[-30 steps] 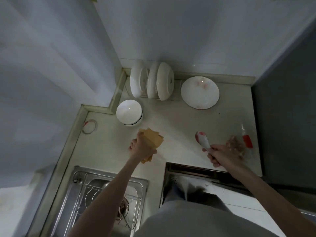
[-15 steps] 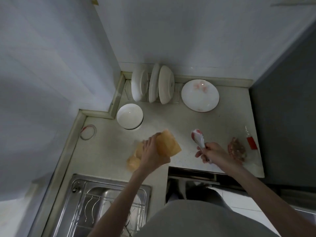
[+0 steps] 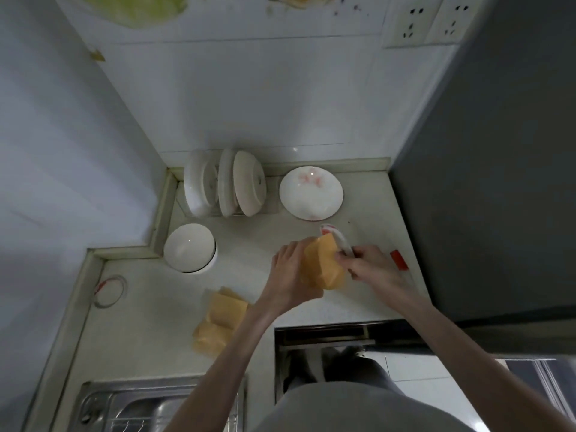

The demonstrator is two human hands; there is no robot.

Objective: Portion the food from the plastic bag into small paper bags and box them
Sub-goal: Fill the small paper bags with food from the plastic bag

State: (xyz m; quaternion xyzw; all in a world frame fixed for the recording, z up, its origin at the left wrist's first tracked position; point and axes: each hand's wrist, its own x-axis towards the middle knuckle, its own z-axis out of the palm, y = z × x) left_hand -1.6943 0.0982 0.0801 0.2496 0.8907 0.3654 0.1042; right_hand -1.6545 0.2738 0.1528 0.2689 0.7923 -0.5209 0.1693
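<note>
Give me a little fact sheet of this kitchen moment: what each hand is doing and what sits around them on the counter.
left hand: holds one small paper bag above the counter
right hand: grip around a white spoon, its bowl reaching past the bag's top
spare paper bags: loose pile on the counter, near the left forearm
bowl: white, upright, left of the hands
plate: flat, with pinkish smears, near the wall
dish rack: white dishes standing on edge
sink: metal, at the bottom left
boxing: no box in view
</note>
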